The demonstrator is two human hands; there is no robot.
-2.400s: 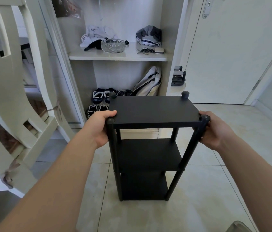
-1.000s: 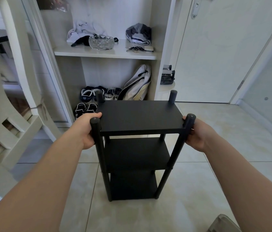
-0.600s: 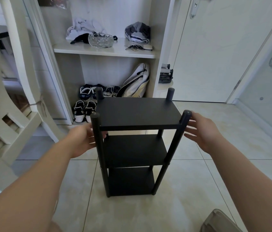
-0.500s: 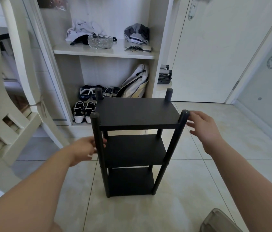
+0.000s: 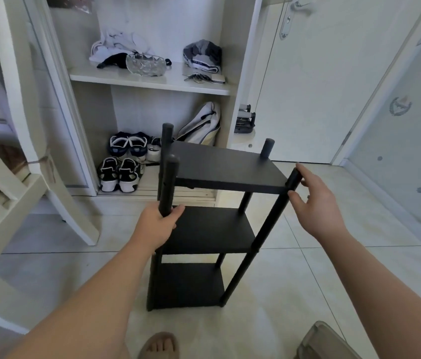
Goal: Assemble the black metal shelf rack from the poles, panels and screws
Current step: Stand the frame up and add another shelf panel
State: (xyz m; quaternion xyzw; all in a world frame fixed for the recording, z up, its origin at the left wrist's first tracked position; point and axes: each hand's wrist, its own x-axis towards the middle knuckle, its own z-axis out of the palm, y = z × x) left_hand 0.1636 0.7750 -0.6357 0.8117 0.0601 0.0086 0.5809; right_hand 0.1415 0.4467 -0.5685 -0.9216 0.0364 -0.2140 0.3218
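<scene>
A black shelf rack (image 5: 209, 229) stands upright on a tiled floor (image 5: 282, 294), three panels stacked between four poles, as a person leans over it from the front. The left hand (image 5: 156, 224) grasps the rack's near-left pole (image 5: 170, 182) in the gap between the top panel (image 5: 227, 164) and the middle one. Its fingers (image 5: 177, 211) are curled round the tube, a hold that looks meant to steady the frame or to test how firmly the joints sit.

The right hand (image 5: 318, 206) is at the rack's opposite front corner with its fingers straight and spread, clasping nothing. The forefinger reaches the cap of the near-right pole (image 5: 269, 224) and the thumb lies just below the top panel's corner, near enough to touch, though contact cannot be confirmed. That loose cupping suggests a guard against tipping rather than a lift.

No screws, loose poles or spare panels show around the rack, and every pole end rises above the top panel. The assembly therefore appears to be at or near its end, with only checking or positioning left.

Behind the rack, a white cabinet (image 5: 152, 82) keeps sneakers (image 5: 119, 174) on its lowest level, just beyond the rack's left side. In front of the rack, a bare foot (image 5: 159, 344) at the bottom edge shows how close the person stands, which would explain the short, bent-arm reach to both front poles.
</scene>
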